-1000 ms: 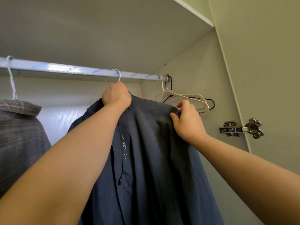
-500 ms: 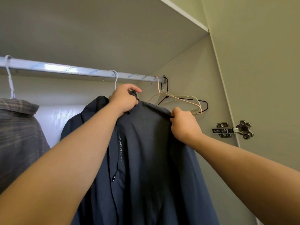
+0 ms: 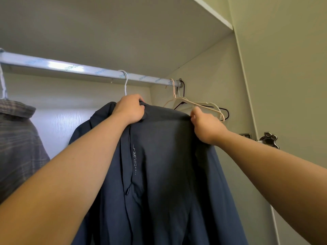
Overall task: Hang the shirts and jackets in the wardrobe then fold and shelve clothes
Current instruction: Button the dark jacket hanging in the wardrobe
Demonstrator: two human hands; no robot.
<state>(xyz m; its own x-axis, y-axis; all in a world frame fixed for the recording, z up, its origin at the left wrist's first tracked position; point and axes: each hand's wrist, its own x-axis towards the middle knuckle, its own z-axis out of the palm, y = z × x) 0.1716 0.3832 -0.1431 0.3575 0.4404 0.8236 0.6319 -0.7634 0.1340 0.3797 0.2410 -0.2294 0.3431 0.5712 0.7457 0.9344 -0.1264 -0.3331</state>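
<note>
A dark blue jacket (image 3: 164,165) hangs from a white hanger whose hook (image 3: 125,80) sits over the silver wardrobe rail (image 3: 70,67). My left hand (image 3: 130,109) grips the jacket's collar just under the hook. My right hand (image 3: 206,126) pinches the fabric at the jacket's right shoulder. White lettering and a black drawstring run down the jacket's front. The hanger's body is hidden under the cloth.
A grey plaid shirt (image 3: 17,138) hangs at the left on another white hanger. Several bare hangers (image 3: 200,105), pale and black, hang at the rail's right end against the side wall. A metal door hinge (image 3: 265,139) sits at the right.
The left hand has closed down on the collar, its fingers no longer lifted. The right hand stays pinching the shoulder. The view has shifted slightly.
</note>
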